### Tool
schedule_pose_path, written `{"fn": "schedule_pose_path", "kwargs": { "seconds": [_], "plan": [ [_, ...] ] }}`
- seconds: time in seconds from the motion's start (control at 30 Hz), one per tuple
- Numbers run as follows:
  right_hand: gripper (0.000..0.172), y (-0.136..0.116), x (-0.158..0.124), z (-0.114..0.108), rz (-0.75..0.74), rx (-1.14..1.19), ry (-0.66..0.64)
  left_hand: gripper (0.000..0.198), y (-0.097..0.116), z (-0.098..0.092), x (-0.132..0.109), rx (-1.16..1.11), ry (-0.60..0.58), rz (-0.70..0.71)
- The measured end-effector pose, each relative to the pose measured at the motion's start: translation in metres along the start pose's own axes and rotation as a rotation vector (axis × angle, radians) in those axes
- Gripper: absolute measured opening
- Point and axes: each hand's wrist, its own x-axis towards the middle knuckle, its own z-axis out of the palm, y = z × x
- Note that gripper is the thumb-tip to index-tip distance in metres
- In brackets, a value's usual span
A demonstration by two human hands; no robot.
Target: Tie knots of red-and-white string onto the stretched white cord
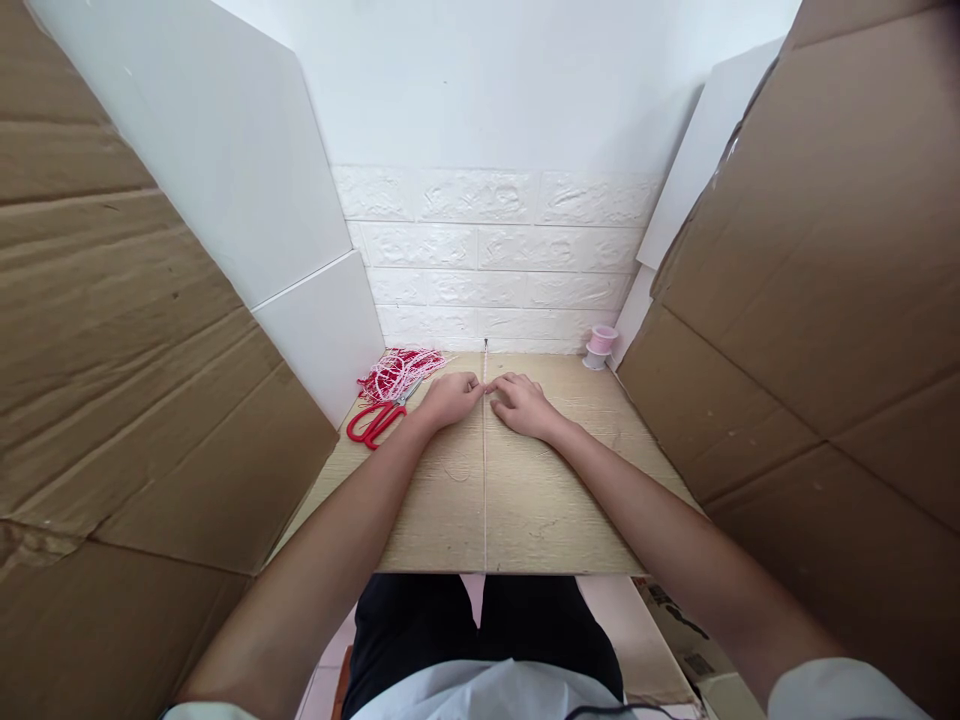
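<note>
A thin pale cord point(485, 480) runs straight down the middle of the wooden table, from a small dark fixing point(486, 343) at the back to the front edge. My left hand point(454, 396) pinches at the cord from the left, its fingers closed. From the right, my right hand point(519, 402) has thumb and forefinger drawn together at the same spot on the cord. Both sets of fingertips nearly meet there. Above them the cord looks thicker and pinkish, perhaps knotted. Any finer strand between the fingertips is too small to make out.
Left of my hands lie red-handled scissors point(377, 422) against a pile of red and pink-white cords point(401, 375). Two stacked thread spools point(600, 345), pink and whitish, stand at the back right. Cardboard panels point(150, 370) wall in both sides, with a white brick-patterned wall point(495, 250) behind.
</note>
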Motion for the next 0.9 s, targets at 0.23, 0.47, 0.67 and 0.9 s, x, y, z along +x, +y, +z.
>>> {"fn": "schedule_pose_path", "kwargs": {
  "seconds": [0.23,0.47,0.67,0.9],
  "plan": [
    [0.029,0.001,0.0,0.001,-0.009,0.025,0.028,0.032,-0.003,0.002,0.001,-0.016,0.013,0.022],
    [0.023,0.003,0.005,0.003,-0.001,0.236,0.191,0.04,-0.001,-0.001,0.0,-0.073,0.023,0.038],
    [0.024,0.002,0.006,0.0,0.08,0.335,0.33,0.042,0.008,-0.008,-0.003,-0.144,-0.005,0.098],
    [0.036,-0.001,0.004,-0.002,0.05,0.463,0.238,0.041,0.02,-0.013,-0.008,-0.158,-0.03,0.154]
  ]
}}
